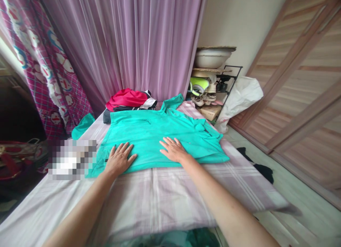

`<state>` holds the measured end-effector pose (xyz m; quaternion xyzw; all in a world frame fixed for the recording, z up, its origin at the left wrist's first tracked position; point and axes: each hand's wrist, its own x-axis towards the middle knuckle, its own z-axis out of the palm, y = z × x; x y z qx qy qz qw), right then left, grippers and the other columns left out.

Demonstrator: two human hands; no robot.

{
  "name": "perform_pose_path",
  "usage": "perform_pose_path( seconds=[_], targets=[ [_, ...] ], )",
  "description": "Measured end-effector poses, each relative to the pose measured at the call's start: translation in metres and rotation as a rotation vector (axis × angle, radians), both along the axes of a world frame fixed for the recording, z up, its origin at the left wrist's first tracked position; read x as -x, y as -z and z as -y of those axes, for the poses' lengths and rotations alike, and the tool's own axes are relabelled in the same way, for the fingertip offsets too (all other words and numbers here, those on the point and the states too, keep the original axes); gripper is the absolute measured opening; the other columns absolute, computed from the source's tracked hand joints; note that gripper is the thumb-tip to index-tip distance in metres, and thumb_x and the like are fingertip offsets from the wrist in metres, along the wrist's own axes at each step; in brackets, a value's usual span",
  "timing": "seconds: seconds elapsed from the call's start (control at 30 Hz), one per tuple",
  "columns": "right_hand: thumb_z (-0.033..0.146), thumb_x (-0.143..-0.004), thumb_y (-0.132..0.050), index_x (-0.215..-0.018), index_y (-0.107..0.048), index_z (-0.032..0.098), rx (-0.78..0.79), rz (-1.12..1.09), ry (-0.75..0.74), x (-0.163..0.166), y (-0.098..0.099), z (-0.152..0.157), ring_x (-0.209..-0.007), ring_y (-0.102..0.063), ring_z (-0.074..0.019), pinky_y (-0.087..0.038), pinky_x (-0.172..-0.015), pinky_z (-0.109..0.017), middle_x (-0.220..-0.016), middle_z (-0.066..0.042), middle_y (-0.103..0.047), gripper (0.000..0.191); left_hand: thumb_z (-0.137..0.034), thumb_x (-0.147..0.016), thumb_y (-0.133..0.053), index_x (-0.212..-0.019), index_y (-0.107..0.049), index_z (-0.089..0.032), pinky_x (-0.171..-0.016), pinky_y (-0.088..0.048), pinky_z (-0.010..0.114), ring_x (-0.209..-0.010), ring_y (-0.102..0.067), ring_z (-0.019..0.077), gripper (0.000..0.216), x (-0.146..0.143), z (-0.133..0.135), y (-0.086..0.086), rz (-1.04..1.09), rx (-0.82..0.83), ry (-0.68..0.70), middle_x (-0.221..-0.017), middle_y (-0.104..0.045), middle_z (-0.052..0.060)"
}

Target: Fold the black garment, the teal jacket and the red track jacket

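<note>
A turquoise shirt [149, 133] lies spread out sideways on the plaid cloth [160, 197], its collar end toward the right. My left hand [119, 158] rests flat on the shirt's left part near the lower edge, fingers spread. Flat on the middle of the same shirt is my right hand [173, 149], its fingers also apart. Neither hand grips anything. Beyond the shirt sits a pile with a red garment [128, 97] on top of dark and white clothing.
A smaller turquoise cloth [83, 126] lies at the left edge, near a blurred-out patch. Purple curtains [128, 44] hang behind. On the right stand a shoe rack [210, 94] with a basin [213, 58], a white bag [239, 101] and a wooden wardrobe [301, 80].
</note>
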<state>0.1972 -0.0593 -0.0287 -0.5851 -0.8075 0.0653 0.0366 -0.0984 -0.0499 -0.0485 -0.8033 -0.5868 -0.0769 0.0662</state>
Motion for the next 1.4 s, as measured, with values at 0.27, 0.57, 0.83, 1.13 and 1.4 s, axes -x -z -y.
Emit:
perform_pose_path(
  seconds=[0.27, 0.57, 0.83, 1.13, 1.4],
  targets=[
    [0.042, -0.101, -0.028, -0.15, -0.041, 0.032, -0.108, 0.12, 0.21, -0.136, 0.022, 0.051, -0.146, -0.034, -0.0227, -0.023, -0.119, -0.053, -0.158, -0.003, -0.038, 0.051, -0.059, -0.094, -0.04, -0.146, -0.048, -0.025, -0.119, -0.02, 0.057, -0.145, -0.035, 0.0323, 0.063, 0.0, -0.001, 0.002, 0.031, 0.005, -0.002, -0.154, -0.046, 0.009],
    [0.047, -0.101, -0.024, -0.15, -0.042, 0.029, -0.168, 0.079, 0.344, -0.126, 0.017, 0.048, -0.146, -0.034, -0.0271, -0.024, -0.116, -0.059, -0.158, -0.008, -0.037, 0.055, -0.058, -0.095, -0.039, -0.146, -0.049, -0.023, -0.119, -0.02, 0.057, -0.145, -0.036, 0.0322, 0.063, -0.002, 0.004, -0.002, 0.014, -0.005, -0.007, -0.153, -0.046, 0.01],
    [0.045, -0.102, -0.028, -0.151, -0.04, 0.03, -0.122, 0.034, 0.069, -0.091, 0.026, 0.05, -0.147, -0.032, -0.0218, -0.025, -0.119, -0.051, -0.159, -0.004, -0.037, 0.053, -0.057, -0.095, -0.038, -0.146, -0.049, -0.023, -0.12, -0.021, 0.055, -0.144, -0.036, 0.0311, 0.062, 0.004, 0.002, 0.004, 0.029, -0.046, 0.024, -0.153, -0.046, 0.009],
    [0.042, -0.1, -0.033, -0.14, -0.055, 0.027, -0.227, -0.029, 0.086, -0.105, 0.034, 0.056, -0.141, -0.041, -0.0222, -0.029, -0.117, -0.048, -0.151, -0.006, -0.049, 0.048, -0.053, -0.097, -0.036, -0.141, -0.055, -0.026, -0.119, -0.024, 0.055, -0.141, -0.042, 0.0296, 0.055, 0.003, 0.009, 0.003, 0.084, -0.057, 0.046, -0.148, -0.053, 0.008],
    [0.045, -0.1, -0.034, -0.146, -0.048, 0.021, -0.319, -0.163, 0.059, -0.027, -0.016, 0.011, -0.138, -0.044, -0.0261, -0.03, -0.115, -0.046, -0.155, -0.011, -0.043, 0.054, -0.053, -0.097, -0.038, -0.14, -0.055, -0.026, -0.12, -0.023, 0.054, -0.141, -0.043, 0.0291, 0.053, -0.001, 0.012, 0.001, 0.087, -0.056, 0.036, -0.148, -0.053, 0.007]
  ],
)
